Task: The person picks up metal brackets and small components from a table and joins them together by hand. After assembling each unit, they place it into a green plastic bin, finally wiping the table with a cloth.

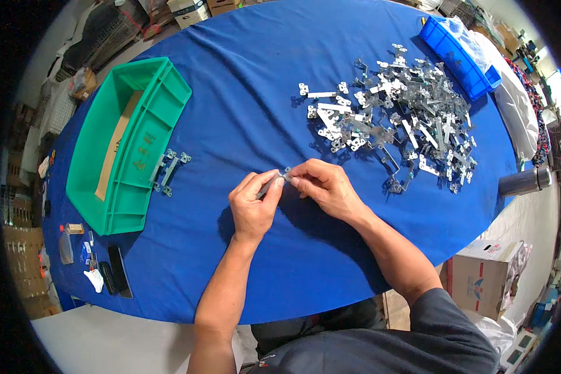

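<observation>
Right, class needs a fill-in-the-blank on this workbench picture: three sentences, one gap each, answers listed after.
1. Both hands, left hand and right hand, hold one small metal ____ between them.
2. The heap of metal parts lies on the person's ____ side.
3. The green bin rests on a ____ tablecloth.

Missing words: bracket; right; blue

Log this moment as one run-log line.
left hand: pinching metal bracket | right hand: gripping same bracket's other end | bracket pile: right | green bin: left | finished brackets: beside bin
</observation>
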`<action>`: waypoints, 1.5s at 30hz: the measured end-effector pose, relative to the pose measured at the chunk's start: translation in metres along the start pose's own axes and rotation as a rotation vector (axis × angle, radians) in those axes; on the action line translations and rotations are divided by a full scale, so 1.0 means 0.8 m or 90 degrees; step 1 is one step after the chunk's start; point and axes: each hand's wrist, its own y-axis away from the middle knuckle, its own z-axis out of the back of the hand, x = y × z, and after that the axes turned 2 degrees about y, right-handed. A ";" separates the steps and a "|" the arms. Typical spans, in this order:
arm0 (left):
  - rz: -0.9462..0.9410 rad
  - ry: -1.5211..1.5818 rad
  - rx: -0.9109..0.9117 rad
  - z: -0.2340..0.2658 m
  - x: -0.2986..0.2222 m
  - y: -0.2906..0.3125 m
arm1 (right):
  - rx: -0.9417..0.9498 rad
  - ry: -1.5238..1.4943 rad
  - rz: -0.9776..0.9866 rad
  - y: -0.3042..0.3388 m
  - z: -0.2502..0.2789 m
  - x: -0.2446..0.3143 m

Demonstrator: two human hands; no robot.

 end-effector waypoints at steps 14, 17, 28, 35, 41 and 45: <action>0.022 0.076 -0.103 -0.001 0.010 0.002 | 0.000 0.007 -0.102 0.002 0.002 -0.004; 0.017 0.084 -0.097 -0.004 0.010 0.001 | 0.011 0.047 -0.063 0.001 0.001 -0.003; -0.022 0.008 -0.052 -0.002 0.002 0.000 | -0.027 0.152 -0.002 0.001 -0.002 -0.001; -0.027 -0.015 -0.028 -0.002 0.002 0.001 | -0.037 0.007 -0.001 0.001 -0.005 -0.003; -0.048 -0.034 0.007 -0.002 0.001 0.001 | -0.045 0.078 0.070 -0.003 0.001 -0.004; -0.040 -0.020 -0.026 -0.003 0.005 0.002 | -0.080 -0.190 -0.124 -0.001 0.001 -0.002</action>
